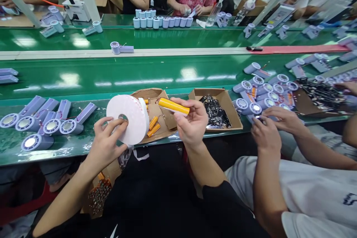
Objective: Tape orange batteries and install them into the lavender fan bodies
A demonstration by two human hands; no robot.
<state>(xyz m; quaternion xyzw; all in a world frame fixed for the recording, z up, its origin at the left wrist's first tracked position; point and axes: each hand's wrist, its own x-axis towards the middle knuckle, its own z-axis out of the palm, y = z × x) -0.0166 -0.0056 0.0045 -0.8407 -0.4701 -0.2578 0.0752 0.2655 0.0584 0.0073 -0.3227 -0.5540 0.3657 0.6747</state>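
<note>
A wide roll of white tape [126, 119] stands tilted in front of me. My left hand [107, 143] grips it, with fingertips at the core hole and the thumb under its lower edge. In my right hand [193, 121], an orange cylindrical battery cell [174, 106] is pinched between thumb and fingers, lying nearly level to the right of the roll. Behind the roll is an open cardboard box [170, 124] with more orange cells [153, 129] and thin wires in it. The roll hides part of that box.
Purple fan bodies with handles [71, 126] lie at left; more [256, 108] are piled at right. A cardboard tray [238, 121] holds black parts. Close on my right, a co-worker's hands [267, 130] work on a small piece. A green conveyor [139, 72] runs beyond.
</note>
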